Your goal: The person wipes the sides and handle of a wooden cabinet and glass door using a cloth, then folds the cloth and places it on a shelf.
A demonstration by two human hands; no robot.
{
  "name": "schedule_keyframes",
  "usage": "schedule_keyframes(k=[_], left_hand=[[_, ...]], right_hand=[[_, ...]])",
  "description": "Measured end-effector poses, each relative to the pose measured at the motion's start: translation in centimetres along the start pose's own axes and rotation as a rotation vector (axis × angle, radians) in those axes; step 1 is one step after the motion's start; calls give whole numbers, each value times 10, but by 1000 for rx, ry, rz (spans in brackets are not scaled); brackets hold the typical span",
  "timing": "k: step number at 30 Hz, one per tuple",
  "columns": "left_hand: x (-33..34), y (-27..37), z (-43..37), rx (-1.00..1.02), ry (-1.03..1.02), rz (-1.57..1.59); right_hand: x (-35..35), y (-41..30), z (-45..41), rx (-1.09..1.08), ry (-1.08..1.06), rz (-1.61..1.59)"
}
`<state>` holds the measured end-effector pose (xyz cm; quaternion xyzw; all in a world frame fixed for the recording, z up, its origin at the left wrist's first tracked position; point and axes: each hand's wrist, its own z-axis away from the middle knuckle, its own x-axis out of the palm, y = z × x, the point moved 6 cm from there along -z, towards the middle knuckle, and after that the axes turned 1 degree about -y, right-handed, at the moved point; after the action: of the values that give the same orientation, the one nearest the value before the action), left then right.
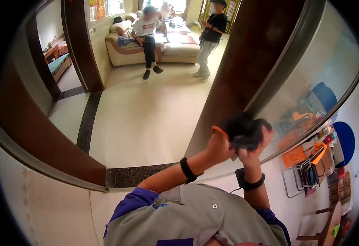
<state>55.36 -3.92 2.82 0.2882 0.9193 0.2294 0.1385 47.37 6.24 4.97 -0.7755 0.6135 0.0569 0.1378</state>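
A black fabric glove (244, 132) with orange edging is held up in front of me, to the right of the middle, and motion blurs it. My left hand (221, 146) reaches into or behind the black fabric, so its fingers are hidden. The orange edge curves across the back of that hand. From the other side, my right hand (261, 141) grips the glove, with its thumb side towards me. Dark bands circle both of my wrists, and the right one carries a small black box (239, 177).
A dark wooden door frame (238, 61) and a glass panel (321, 70) stand close beyond my hands. At right are a folding metal chair (293, 183), an orange box (294, 156) and a blue round seat (345, 144). Further off, one person sits on a sofa (130, 55); another stands.
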Motion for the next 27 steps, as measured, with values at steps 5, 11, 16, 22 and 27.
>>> schedule_keyframes(k=[5,11,16,22,27], left_hand=[[-6,0,-8,-79,-81,-45],[-22,34,-65,23,-52,-140],[-19,33,-68,-10,-101,124],[-22,38,-65,35,-75,42],[-19,29,-65,22,-104,41]], right_hand=[[-2,4,-7,-42,-99,13],[-17,-11,-86,-48,-58,-18],[-14,-17,-75,-66,64,57],[-12,-11,-57,-55,94,98],[-8,-15,-56,-53,131,134]])
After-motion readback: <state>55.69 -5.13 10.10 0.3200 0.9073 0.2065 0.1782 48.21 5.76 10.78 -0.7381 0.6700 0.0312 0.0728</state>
